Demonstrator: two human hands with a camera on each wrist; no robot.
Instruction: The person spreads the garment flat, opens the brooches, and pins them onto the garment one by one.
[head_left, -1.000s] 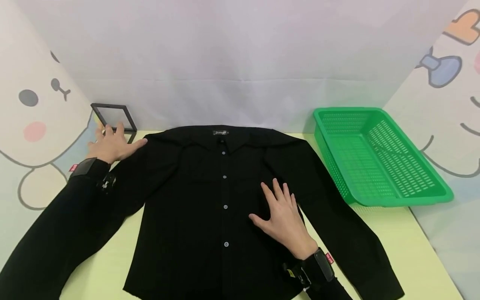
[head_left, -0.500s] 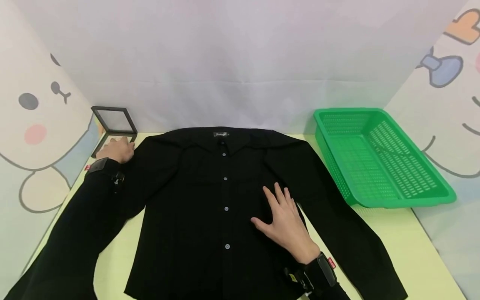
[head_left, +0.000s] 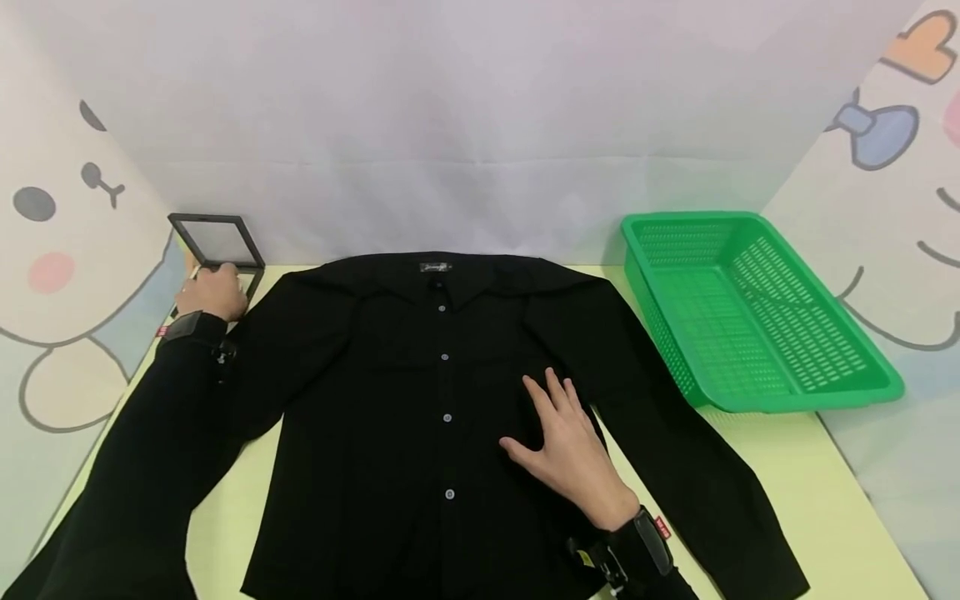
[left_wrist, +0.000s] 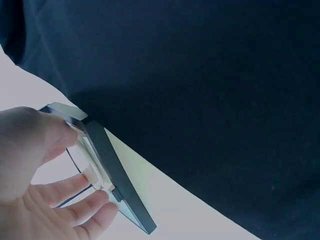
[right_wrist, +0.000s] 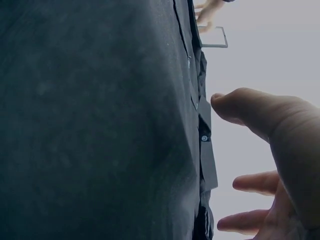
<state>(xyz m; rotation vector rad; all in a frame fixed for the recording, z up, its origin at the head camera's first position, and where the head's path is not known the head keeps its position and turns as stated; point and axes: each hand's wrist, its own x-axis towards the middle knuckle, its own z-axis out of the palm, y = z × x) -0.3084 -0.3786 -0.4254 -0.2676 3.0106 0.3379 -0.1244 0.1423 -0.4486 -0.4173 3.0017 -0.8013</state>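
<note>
A black long-sleeved button shirt (head_left: 397,375) lies spread front up, its collar at the far side. At the far left my left hand (head_left: 212,292) reaches into a small black-framed case (head_left: 251,242) whose clear lid stands raised. In the left wrist view, thumb and fingers (left_wrist: 90,205) pinch a pale curved item (left_wrist: 95,162) inside the case (left_wrist: 122,175); its kind is partly hidden by the hand. My right hand (head_left: 573,454), fingers spread and holding nothing, hovers over the shirt's right half. The right wrist view shows its thumb (right_wrist: 250,107) apart from the cloth.
A green perforated plastic basket (head_left: 675,350) stands at the right back, beside the shirt's sleeve (head_left: 697,450). The pale yellow table (head_left: 832,483) is bounded by a white back wall (head_left: 480,125) and side panels with cartoon prints.
My left hand has come down from above the case into it, its fingers curling from spread to pinching. The right hand has stayed nearly still, and the head view has shifted slightly.
</note>
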